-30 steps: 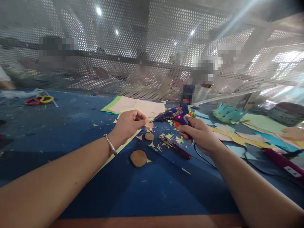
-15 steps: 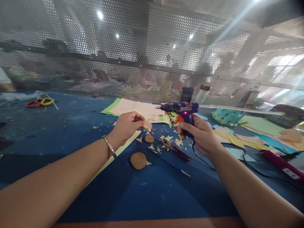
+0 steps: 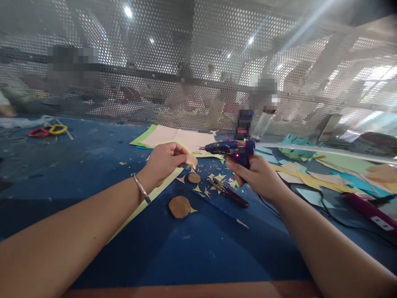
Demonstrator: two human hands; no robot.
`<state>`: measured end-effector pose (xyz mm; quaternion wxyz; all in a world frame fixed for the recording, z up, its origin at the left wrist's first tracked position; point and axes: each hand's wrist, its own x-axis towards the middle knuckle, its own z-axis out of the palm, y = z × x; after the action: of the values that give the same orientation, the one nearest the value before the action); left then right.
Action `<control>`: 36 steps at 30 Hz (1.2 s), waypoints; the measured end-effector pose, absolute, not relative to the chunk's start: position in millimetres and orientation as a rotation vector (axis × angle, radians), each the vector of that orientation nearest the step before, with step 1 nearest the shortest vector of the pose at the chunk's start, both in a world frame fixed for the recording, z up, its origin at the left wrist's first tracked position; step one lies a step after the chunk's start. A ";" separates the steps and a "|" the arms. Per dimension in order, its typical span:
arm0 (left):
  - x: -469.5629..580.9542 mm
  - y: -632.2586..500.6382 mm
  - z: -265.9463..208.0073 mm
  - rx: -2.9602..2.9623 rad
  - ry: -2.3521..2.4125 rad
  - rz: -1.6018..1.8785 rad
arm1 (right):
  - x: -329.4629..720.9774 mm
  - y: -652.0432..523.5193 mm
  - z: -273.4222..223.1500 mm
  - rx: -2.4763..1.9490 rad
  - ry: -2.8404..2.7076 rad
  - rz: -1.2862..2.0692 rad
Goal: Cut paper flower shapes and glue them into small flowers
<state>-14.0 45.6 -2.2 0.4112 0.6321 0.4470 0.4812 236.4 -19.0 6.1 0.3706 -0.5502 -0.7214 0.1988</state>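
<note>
Between the thumb and fingers of my left hand point(image 3: 167, 162) is a small piece of pale pink paper point(image 3: 192, 160). My right hand point(image 3: 259, 176) is wrapped round the grip of a dark blue glue gun point(image 3: 231, 147) with a red light glowing on its side. The gun's nozzle points left, a little above the pink paper and apart from it. Below lie a small brown disc point(image 3: 194, 178) and a larger brown disc point(image 3: 180, 207) on the blue table point(image 3: 198, 256). Red-handled pliers point(image 3: 231, 193) and a thin blue stick point(image 3: 221, 210) rest beside them.
Stacked paper sheets point(image 3: 173, 136) lie behind my left hand, with scattered paper scraps point(image 3: 220, 178) in front. Red and yellow scissor handles point(image 3: 48, 130) are at far left. A purple power strip point(image 3: 369, 211) and cord sit right. A perforated metal screen point(image 3: 173, 70) rises behind.
The glue gun has tipped from slightly nose-up to nearly level and moved left, its nozzle closer to the paper. My left hand still pinches the pink paper, almost in place.
</note>
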 end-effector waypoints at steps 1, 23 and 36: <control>-14.2 45.9 -2.8 1.597 1.108 1.213 | 235.8 -18.9 5.9 -1.429 -1.873 0.480; -16.2 45.4 -5.7 1.755 1.103 1.189 | 228.2 -17.7 6.0 -1.522 -2.068 0.271; -14.8 43.9 -4.7 1.731 1.105 1.172 | 228.6 -16.4 5.0 -1.579 -2.093 0.241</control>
<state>-14.8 43.9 -4.7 0.3789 0.6775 0.4325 0.4586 228.6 -16.4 5.0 0.2517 -0.5806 -0.7692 0.0887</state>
